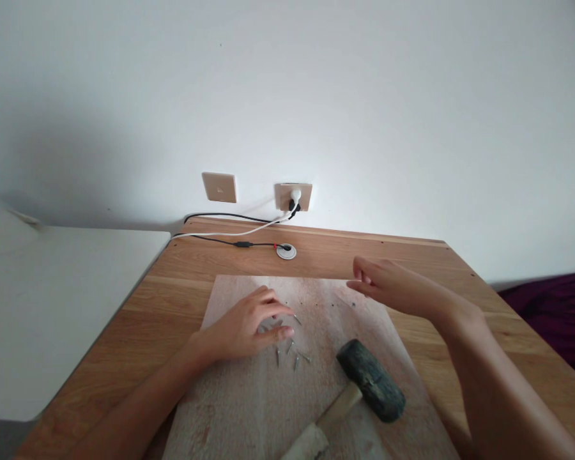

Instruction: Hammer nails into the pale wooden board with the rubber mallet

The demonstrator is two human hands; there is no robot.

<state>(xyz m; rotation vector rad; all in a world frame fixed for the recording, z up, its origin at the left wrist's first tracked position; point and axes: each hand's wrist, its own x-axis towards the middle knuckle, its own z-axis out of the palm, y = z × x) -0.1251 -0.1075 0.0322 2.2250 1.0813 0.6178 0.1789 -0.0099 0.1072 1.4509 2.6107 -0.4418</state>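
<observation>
My left hand (246, 324) hovers low over a pale wooden board (239, 402), thumb and forefinger spread apart. Several loose nails (277, 356) lie beside and below its fingertips, and one nail (297, 318) is close to the forefinger; I cannot tell whether they touch. Over the board's far right corner is my right hand (383, 284), fingers curled and the thumb apart from them, with nothing visible between. A row of small dark spots (332, 305) runs across the board near that hand. A mallet with a black head (371, 380) and a light handle (340, 407) rests on the board's right side.
Under the board is a wooden table (138, 326). Along its back run a white cable (220, 234) and black cables, near a wall socket (304, 197) and a round cable grommet (286, 253). A white surface (76, 300) adjoins at left; purple fabric (551, 313) lies beyond the right edge.
</observation>
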